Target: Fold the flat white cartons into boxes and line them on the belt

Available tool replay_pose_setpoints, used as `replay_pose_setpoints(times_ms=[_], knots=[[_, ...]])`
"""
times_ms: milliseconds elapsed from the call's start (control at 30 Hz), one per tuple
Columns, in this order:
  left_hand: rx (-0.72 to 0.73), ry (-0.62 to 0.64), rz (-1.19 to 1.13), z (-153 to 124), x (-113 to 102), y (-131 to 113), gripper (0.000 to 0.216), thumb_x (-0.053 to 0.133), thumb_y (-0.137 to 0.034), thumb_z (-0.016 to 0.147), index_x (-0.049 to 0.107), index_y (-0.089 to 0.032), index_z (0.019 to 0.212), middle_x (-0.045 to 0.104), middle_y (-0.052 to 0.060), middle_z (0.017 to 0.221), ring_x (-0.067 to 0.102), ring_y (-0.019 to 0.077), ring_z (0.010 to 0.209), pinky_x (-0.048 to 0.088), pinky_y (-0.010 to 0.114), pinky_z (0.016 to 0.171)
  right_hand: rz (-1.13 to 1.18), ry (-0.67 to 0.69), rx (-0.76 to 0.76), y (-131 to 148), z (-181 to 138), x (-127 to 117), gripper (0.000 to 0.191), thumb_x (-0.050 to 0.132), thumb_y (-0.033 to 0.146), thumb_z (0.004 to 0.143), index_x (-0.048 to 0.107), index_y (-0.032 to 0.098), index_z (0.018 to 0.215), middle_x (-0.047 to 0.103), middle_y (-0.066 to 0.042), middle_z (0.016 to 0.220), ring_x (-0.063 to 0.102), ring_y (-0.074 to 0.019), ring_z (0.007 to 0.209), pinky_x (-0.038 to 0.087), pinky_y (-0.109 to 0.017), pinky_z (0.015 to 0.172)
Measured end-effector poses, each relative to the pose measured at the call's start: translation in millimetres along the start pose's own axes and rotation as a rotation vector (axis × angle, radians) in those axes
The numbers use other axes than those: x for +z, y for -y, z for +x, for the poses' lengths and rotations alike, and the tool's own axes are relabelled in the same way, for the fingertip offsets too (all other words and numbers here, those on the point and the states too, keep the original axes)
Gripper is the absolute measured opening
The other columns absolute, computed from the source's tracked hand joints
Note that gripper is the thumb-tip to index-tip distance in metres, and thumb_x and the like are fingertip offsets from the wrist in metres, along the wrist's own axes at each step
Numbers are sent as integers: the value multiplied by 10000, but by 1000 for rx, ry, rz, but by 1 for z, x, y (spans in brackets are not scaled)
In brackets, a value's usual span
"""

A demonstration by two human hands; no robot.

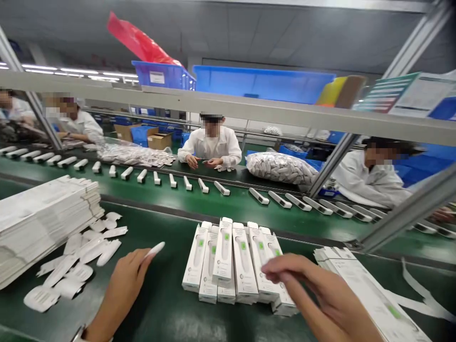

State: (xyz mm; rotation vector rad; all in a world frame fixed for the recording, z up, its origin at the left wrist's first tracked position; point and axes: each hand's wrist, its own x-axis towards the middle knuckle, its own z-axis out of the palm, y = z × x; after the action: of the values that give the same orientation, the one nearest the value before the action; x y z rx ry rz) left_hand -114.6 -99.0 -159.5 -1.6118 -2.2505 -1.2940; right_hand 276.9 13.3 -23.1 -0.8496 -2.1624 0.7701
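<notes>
My left hand (126, 280) is closed on a small white plastic cover (156, 249), one rounded end of it sticking out past the fingers. More loose white plastic covers (80, 254) lie in a heap just to its left. In the middle of the bench, several slim white boxes (243, 266) with a green-screened thermometer pictured on them are piled side by side, one resting on top. Over the right end of this pile, my right hand (313, 289) reaches in with fingers stretched out and thumb apart, seemingly holding nothing. Whether its fingertips touch a box, I cannot tell.
Flattened cartons are stacked left (42, 213), and flat printed cartons (370, 289) lie right beside paper strips. White thermometers (203, 185) line a green conveyor (171, 202). Several people in white coats sit beyond. Overhead runs a shelf beam (228, 107) with blue bins (263, 83).
</notes>
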Motion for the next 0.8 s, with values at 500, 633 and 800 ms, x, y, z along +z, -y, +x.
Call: replay_pose_setpoints(times_ms=[500,633,800], knots=[[-21,316,-87,241,197,-78,390,732,-422,1070,691,-193,1383,727,113,1379,745,268,1179,656,501,1013,-52,392,32,-153,282,23,242,652,422,1071,723,194,1032,794,-54,856,758,-208,681,636,-338,663],[-115,319,15,298,280,-59,458,753,-428,1052,665,-198,1438,677,132,1485,707,312,1288,629,556,1073,-119,356,157,-223,329,43,244,697,409,1107,726,167,1118,760,-21,934,735,-161,740,658,-324,706],[-148,355,-2,303,313,-21,448,755,-415,1052,667,-190,1430,688,131,1462,720,299,1257,640,536,1055,-176,368,157,-262,361,79,253,746,384,1087,743,170,1222,777,-68,1188,773,-217,981,681,-405,871]])
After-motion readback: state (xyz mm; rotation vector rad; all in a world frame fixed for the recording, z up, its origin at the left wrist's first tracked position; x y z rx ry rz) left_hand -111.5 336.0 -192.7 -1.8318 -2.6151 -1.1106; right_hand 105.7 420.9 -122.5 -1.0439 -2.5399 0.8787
